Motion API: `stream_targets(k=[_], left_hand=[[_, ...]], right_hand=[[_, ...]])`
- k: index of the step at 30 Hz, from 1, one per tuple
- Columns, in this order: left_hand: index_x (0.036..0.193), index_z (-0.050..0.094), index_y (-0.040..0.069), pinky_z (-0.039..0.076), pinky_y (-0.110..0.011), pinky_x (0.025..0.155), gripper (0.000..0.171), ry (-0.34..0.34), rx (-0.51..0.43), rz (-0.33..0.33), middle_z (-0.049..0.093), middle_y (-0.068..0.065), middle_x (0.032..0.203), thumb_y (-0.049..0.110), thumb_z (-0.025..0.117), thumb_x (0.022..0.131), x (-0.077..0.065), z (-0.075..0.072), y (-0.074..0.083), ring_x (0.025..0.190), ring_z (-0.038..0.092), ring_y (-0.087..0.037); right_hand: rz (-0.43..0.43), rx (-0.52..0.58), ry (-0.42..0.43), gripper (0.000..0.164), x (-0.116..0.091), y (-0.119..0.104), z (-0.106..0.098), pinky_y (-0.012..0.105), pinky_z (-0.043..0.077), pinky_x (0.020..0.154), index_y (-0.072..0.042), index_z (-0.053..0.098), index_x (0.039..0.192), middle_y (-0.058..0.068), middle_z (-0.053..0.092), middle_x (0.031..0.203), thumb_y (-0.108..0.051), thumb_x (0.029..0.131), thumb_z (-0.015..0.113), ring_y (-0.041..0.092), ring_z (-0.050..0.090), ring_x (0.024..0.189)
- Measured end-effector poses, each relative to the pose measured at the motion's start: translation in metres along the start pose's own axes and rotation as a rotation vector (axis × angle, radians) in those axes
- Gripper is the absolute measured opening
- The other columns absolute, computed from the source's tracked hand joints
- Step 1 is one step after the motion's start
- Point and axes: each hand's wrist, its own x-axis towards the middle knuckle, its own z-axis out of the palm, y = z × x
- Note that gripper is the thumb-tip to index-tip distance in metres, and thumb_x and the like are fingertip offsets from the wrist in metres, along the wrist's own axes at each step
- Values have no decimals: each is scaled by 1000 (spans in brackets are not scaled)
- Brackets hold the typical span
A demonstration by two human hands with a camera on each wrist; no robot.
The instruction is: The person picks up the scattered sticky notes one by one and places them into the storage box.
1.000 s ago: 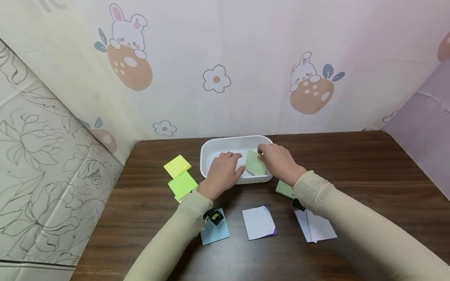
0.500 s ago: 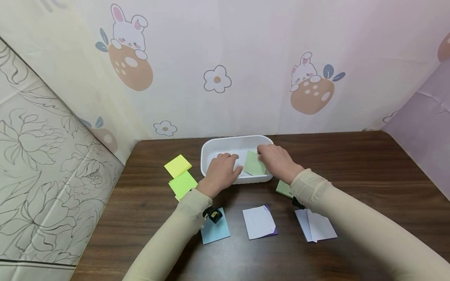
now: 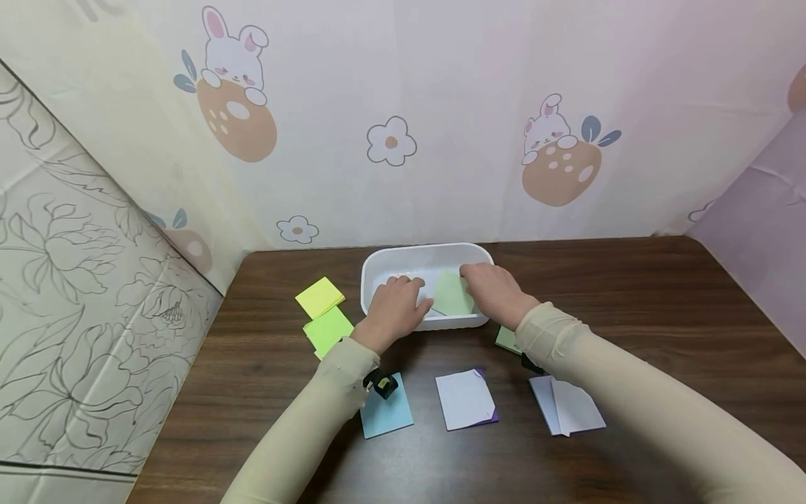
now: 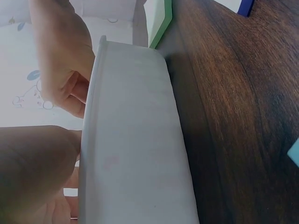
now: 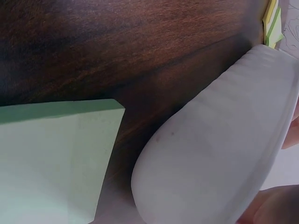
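Observation:
Near the back of the wooden table stands a white plastic container (image 3: pixel 453 322), its outer wall filling much of both wrist views. Inside it, toward the right, a pale green sticky note (image 3: pixel 450 295) lies at a slant. My right hand (image 3: pixel 494 290) reaches over the container's right side, curled fingers pinching the note's right edge; the fingertips are partly hidden. Across from it, my left hand (image 3: pixel 395 308) extends over the front rim, thumb apart and fingers loosely bent, holding nothing visible. A green sticky-note pad (image 5: pixel 51 163) lies beside the container, below my right wrist.
Left of the container are yellow (image 3: pixel 319 297) and lime green (image 3: pixel 328 330) pads. Along the front lie a light blue pad (image 3: pixel 387 420), a white-topped pad (image 3: pixel 466 400) with purple beneath, and a white pad (image 3: pixel 578 409) with a loose top sheet. A patterned curtain (image 3: pixel 441 196) hangs behind.
The green note has tilted and shifted slightly left in the container, with my right hand at its edge. My left hand has moved slightly left, away from the note.

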Motion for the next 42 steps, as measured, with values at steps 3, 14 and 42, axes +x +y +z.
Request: stream_targets(k=[3, 14, 42], left_hand=[[128, 58, 11, 46, -38, 86, 48, 0, -6, 0, 62, -7, 119, 43, 50, 93, 0, 0, 0, 106, 54, -23], [128, 58, 10, 47, -38, 86, 47, 4, -20, 9, 63, -8, 118, 41, 50, 93, -2, -1, 1, 104, 56, -24], [129, 57, 11, 46, -38, 88, 48, -3, -31, 20, 62, -8, 121, 42, 49, 93, -1, -2, -1, 106, 55, -23]], right_hand=[[-6, -7, -7, 5, 0, 0, 2, 40, 45, 58, -5, 56, 82, 7, 57, 69, -1, 83, 59, 21, 49, 63], [-56, -150, -3, 23, -2, 0, 6, 35, 39, 49, -7, 57, 79, -1, 46, 53, -28, 83, 67, 17, 46, 48], [-77, -136, 34, 34, -2, -5, 4, 35, 42, 49, -5, 64, 89, 1, 55, 60, -38, 88, 60, 15, 48, 50]])
